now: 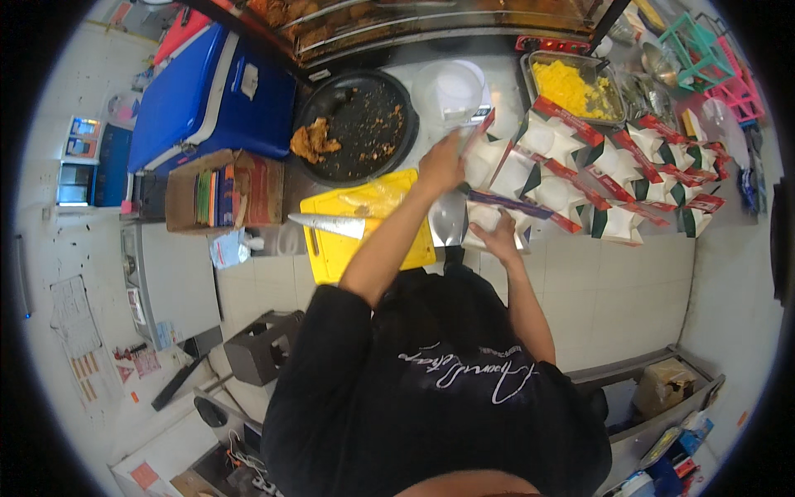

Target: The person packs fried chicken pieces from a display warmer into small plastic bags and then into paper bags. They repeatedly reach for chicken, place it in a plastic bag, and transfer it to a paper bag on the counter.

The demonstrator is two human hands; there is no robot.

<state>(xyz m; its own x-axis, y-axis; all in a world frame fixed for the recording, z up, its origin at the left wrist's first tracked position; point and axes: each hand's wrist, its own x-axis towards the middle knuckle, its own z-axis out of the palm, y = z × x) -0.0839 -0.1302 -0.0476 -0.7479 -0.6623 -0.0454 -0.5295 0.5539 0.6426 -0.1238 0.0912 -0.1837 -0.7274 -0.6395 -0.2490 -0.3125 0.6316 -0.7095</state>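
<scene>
Apparently, the work with the boxes is somewhere in the middle and not near its end. On the right part of the worktop [507, 76], many paper boxes [555, 195] stand close together in rows, with their red, green and white flaps open. Something white shows inside several of them, but I cannot tell if it is food or only the lining. So the setting up of these boxes seems mostly done, while I see none of them with its top closed.

The left hand [443, 166] is at the left end of the group, at the box [484, 161] near the white scale [468, 91]. Its fingers are blurred, and I cannot tell if they pinch the edge or only touch it. The right hand [497, 236] is over the nearest box [484, 217], at the front edge of the worktop, with its fingers spread apart.

Yellow food [571, 87] lies in a metal tray [527, 74] behind the boxes, and I do not see it in any box. One fried piece [315, 142] lies in the black pan [356, 99] among crumbs, and the knife [335, 224] rests on the yellow board [331, 257], so these foods do not seem used up yet
</scene>
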